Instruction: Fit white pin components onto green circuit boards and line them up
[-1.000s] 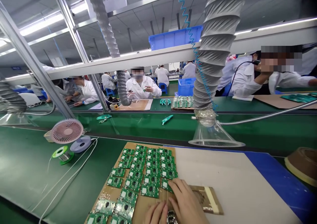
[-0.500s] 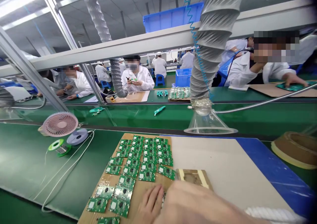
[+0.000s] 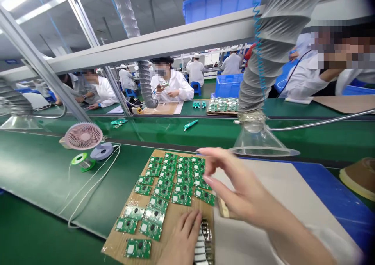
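Several small green circuit boards (image 3: 172, 181) lie in rows on a brown cardboard sheet (image 3: 171, 222) in front of me. My left hand (image 3: 181, 241) rests flat on the cardboard near its front edge, fingers stretched out, beside a small stack of metal parts (image 3: 203, 239). My right hand (image 3: 237, 187) is raised above the boards' right side, fingers spread and holding nothing. It partly hides a tan block on the white mat (image 3: 263, 187).
A clear fume funnel (image 3: 260, 142) on a grey hose hangs close behind my right hand. A pink fan (image 3: 83, 136), a solder spool (image 3: 83, 161) and white cables lie at the left. Beyond the green conveyor (image 3: 181, 138), several people in white coats work. A tan tape roll (image 3: 359, 177) sits far right.
My right hand has lifted off the cardboard and moved up over the boards with its fingers spread. The left hand stays flat near the front edge. The view has tilted slightly.
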`<state>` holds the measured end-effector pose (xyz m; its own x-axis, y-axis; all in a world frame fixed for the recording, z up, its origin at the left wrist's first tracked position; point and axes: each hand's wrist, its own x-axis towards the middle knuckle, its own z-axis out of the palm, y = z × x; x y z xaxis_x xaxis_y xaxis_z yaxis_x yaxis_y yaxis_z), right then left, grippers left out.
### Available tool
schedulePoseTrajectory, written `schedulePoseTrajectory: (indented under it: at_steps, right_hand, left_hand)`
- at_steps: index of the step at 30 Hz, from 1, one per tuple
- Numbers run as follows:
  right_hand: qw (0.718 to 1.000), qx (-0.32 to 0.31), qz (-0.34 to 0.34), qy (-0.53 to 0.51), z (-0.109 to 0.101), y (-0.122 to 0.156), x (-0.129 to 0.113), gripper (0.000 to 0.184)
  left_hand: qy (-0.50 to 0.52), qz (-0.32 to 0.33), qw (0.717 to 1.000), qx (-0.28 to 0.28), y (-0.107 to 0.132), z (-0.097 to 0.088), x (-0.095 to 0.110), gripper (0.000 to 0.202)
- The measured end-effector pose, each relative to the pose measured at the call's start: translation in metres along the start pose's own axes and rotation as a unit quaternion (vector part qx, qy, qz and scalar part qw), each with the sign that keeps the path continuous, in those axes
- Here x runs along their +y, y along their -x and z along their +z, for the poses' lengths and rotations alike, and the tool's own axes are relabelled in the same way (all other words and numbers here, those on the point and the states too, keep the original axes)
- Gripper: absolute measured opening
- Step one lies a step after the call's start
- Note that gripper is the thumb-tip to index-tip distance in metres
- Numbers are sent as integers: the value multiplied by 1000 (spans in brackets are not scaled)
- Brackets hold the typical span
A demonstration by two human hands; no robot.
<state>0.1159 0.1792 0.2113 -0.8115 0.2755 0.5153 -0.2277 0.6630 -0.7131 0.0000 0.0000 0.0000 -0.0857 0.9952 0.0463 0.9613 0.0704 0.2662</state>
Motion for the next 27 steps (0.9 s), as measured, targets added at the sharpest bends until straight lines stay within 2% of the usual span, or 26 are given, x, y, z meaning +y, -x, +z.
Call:
schedulePoseTrajectory:
  at_steps: [1, 2, 3, 4, 6, 9, 13, 16, 21, 23, 27]
  right_hand:
    - [995, -60, 61, 60, 12, -1, 25, 43]
    - [976, -128, 119, 129, 24, -2, 49, 45]
    - [965, -155, 146, 152, 35, -1, 70, 47]
    - [957, -160, 167, 173, 44, 0, 87, 49]
    - [947, -139, 199, 208, 54, 2, 106, 51]
    - [933, -123, 230, 250, 55, 7, 106, 35]
    - [913, -168, 249, 276, 55, 22, 96, 5]
    - [907, -173, 262, 280, 60, 35, 96, 4]
    - [916, -153, 289, 233, 64, 42, 99, 12]
    - [919, -145, 305, 204, 64, 43, 100, 16]
    - [928, -132, 316, 150, 65, 49, 97, 16]
  left_hand:
    - [1, -7, 1000, -14, 1, -2, 1, 101]
    - [2, -13, 1000, -26, 2, -5, 3, 102]
    - [5, -21, 999, -36, 2, -7, 4, 102]
    - [11, -28, 998, -46, 2, -11, 6, 101]
    - [34, -43, 995, -78, 0, -19, 11, 97]
    - [70, -61, 988, -124, -5, -35, 18, 95]
    - [90, -85, 983, -139, -9, -46, 22, 88]
    - [101, -70, 985, -119, -8, -39, 20, 91]
    - [112, -64, 990, -54, -2, -23, 16, 108]
    - [121, -58, 990, -40, -1, -26, 17, 112]
    - [104, -48, 992, -55, -1, -38, 21, 109]
